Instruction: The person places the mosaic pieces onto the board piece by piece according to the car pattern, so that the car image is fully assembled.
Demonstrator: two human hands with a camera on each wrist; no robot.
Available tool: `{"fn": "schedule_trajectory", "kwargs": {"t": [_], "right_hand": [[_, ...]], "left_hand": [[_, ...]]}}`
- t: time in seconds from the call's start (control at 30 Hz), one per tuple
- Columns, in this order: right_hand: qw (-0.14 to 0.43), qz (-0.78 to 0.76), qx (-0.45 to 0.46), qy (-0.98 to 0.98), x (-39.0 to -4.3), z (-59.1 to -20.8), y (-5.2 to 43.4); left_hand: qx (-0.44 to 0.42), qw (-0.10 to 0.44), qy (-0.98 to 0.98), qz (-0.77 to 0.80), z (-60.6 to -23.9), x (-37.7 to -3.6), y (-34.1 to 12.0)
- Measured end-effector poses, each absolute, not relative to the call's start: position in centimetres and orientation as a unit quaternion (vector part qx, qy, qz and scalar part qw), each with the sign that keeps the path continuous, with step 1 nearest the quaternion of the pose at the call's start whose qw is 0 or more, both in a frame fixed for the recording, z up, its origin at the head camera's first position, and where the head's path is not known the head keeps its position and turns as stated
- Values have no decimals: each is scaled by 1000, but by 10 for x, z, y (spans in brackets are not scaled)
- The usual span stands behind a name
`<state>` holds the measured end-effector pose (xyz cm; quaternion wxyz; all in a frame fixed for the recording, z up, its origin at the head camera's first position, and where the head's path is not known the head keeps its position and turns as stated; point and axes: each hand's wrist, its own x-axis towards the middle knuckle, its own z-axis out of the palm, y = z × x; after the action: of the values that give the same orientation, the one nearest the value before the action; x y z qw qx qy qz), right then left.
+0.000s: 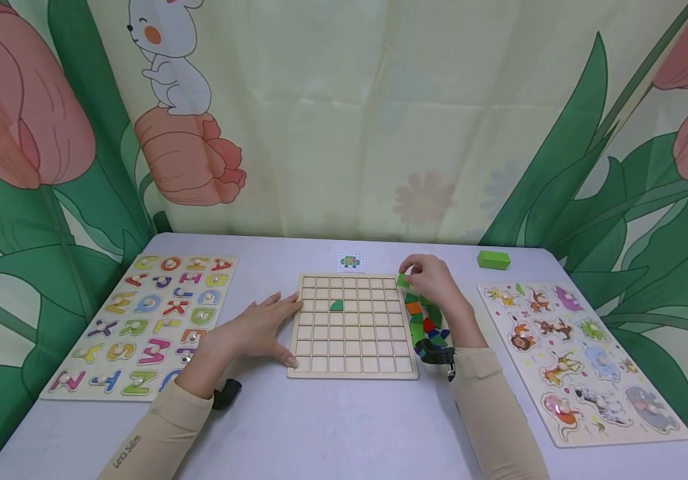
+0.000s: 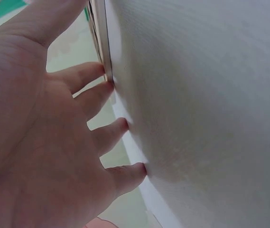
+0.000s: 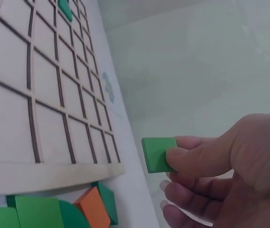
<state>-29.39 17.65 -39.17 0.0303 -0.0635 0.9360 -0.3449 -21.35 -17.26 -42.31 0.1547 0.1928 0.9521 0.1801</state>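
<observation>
The right hand [image 1: 437,283] partly hides a pile of coloured wooden tiles [image 1: 425,327] and pinches a small green square tile [image 3: 157,154] at the wooden grid board's [image 1: 353,325] 1 o'clock corner. The left hand [image 1: 260,330] lies flat, fingers spread, at the board's 9 o'clock edge on the pale lilac tabletop [image 1: 332,427].

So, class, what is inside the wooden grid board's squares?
The wooden grid board holds one green quarter-round piece in a square; the other visible squares are bare. The left hand rests on its left edge, so little is hidden.
</observation>
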Motion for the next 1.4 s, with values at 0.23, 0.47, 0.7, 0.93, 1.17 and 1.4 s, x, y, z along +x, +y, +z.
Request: {"fn": "schedule_trajectory", "kwargs": {"t": [0.23, 0.47, 0.7, 0.93, 1.17, 1.4], "right_hand": [[22, -370, -97, 924, -290, -383, 165], [35, -373, -126, 918, -281, -371, 142], [71, -363, -177, 912, -279, -381, 122], [95, -349, -190, 913, -277, -394, 105], [107, -349, -199, 909, -276, -406, 96], [98, -327, -182, 922, -276, -412, 91]], "left_hand": [[192, 158, 951, 181, -423, -214, -172], [191, 160, 952, 179, -423, -215, -173], [189, 164, 951, 180, -423, -216, -173], [187, 163, 951, 182, -421, -215, -172], [189, 164, 952, 179, -421, -216, -173], [190, 164, 951, 181, -421, -216, -173]]}}
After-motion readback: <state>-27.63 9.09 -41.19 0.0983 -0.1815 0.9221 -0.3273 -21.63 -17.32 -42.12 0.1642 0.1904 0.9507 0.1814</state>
